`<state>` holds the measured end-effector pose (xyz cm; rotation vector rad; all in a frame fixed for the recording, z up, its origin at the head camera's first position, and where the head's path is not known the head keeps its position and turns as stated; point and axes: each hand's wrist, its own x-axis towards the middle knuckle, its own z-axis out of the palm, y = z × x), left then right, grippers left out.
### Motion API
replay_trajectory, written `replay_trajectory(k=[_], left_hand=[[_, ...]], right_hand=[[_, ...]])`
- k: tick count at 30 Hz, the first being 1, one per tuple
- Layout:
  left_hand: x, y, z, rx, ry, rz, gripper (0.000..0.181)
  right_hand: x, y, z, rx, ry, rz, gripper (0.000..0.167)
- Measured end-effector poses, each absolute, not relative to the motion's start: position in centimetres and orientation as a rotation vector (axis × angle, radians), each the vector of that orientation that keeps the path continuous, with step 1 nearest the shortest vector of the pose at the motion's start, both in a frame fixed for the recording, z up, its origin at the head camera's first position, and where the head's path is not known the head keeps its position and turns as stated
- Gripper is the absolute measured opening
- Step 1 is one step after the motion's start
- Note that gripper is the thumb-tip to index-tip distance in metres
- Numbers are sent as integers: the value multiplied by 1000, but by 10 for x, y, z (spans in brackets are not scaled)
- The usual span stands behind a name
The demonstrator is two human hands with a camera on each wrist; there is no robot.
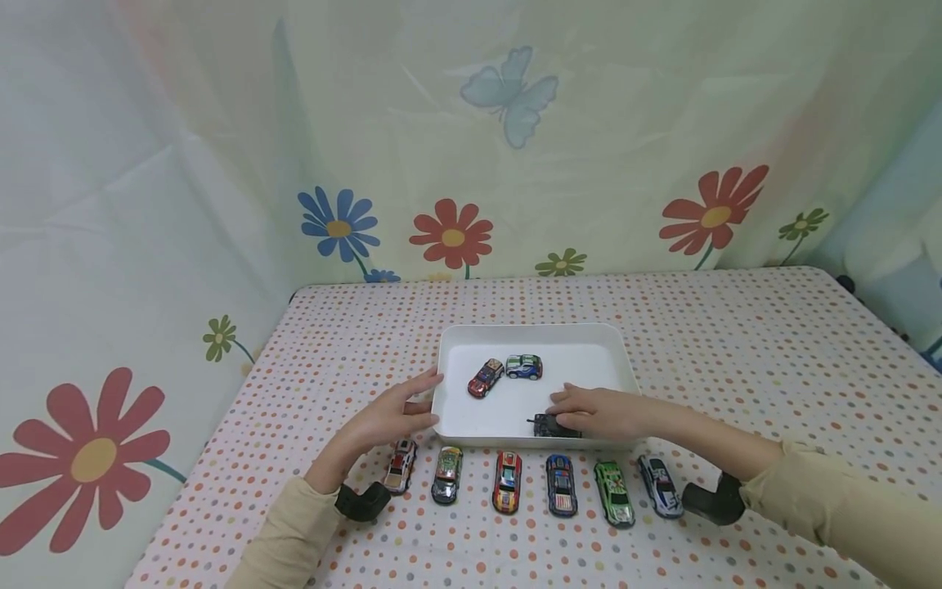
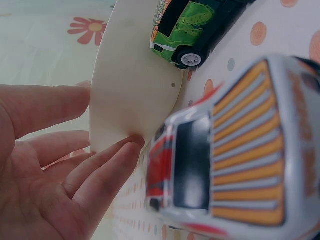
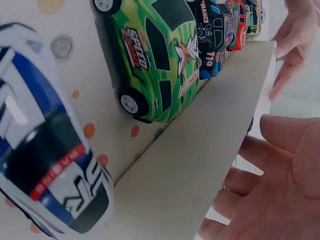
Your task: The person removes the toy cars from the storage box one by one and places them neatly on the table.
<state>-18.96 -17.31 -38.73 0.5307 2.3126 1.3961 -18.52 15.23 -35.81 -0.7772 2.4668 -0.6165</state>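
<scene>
A white rectangular tray (image 1: 487, 415) stands on the table with two toy cars inside, one red and dark (image 1: 486, 379) and one green, white and blue (image 1: 524, 366). My left hand (image 1: 393, 415) rests its extended fingers against the tray's left wall. Over the tray's front right, my right hand (image 1: 605, 411) reaches in, fingers loosely spread. Beneath its fingertips lies a black toy vehicle (image 1: 548, 425) with a thin projecting part, by the front wall and partly hidden. In the right wrist view only a dark sliver of it shows past the rim.
Several toy cars line up before the tray: white and orange (image 1: 401, 466), dark green (image 1: 446, 474), red and yellow (image 1: 507, 483), blue and black (image 1: 562, 485), bright green (image 1: 614, 492), and white and blue (image 1: 660, 486). A dotted cloth (image 1: 706, 343) covers the table; a flowered curtain (image 1: 589, 164) hangs behind.
</scene>
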Motion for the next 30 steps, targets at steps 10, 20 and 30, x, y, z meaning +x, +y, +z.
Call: replay_trajectory(k=[10,20,30], left_hand=[[-188,-173,-386,522,2327,1380,61],[-188,-172,-384,548,2315,1385,61],[-187,-174,-384,556,2297,1401,61]], right_hand=[[-189,157,-361,-958,2495,-733,23],[-192,160,-366,-745,2378,-978,25],[-192,160,-369,-555,2347,-993,29]])
